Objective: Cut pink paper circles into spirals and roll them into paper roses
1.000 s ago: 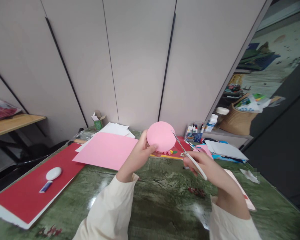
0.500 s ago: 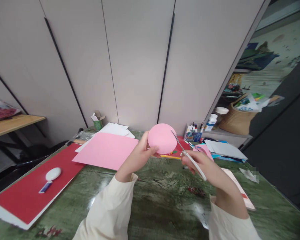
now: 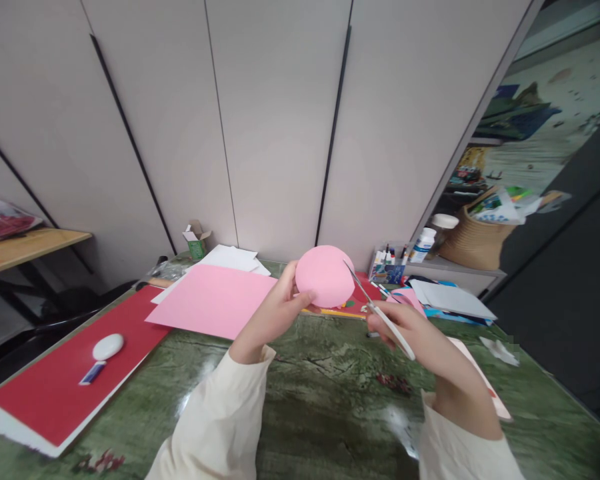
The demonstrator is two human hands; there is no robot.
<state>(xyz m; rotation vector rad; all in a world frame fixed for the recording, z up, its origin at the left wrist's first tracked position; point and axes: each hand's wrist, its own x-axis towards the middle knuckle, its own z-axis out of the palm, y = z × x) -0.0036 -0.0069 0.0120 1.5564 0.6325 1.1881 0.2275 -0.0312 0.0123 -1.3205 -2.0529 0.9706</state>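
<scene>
A round pink paper disc (image 3: 324, 276) is raised above the far part of the table. My left hand (image 3: 286, 298) pinches its lower left edge, thumb on the front face and fingers behind. White-handled scissors (image 3: 393, 331) are in my right hand (image 3: 399, 323), whose fingers wrap round the handles. The blades point up and left, and their tips lie at the disc's right edge. Left of my left hand, a large pink sheet (image 3: 213, 300) lies on the table over white sheets (image 3: 230, 257).
The green table (image 3: 330, 400) carries a red sheet (image 3: 75, 380) with a white oval object (image 3: 108, 347) and a small glue stick (image 3: 93, 373) at left. At the back stand a small green box (image 3: 196, 245), a pen holder (image 3: 387, 267) and a white bottle (image 3: 423, 245). Papers (image 3: 450, 300) lie at right.
The scissors and my right hand have shifted very slightly right. The disc stays in my left hand, almost still.
</scene>
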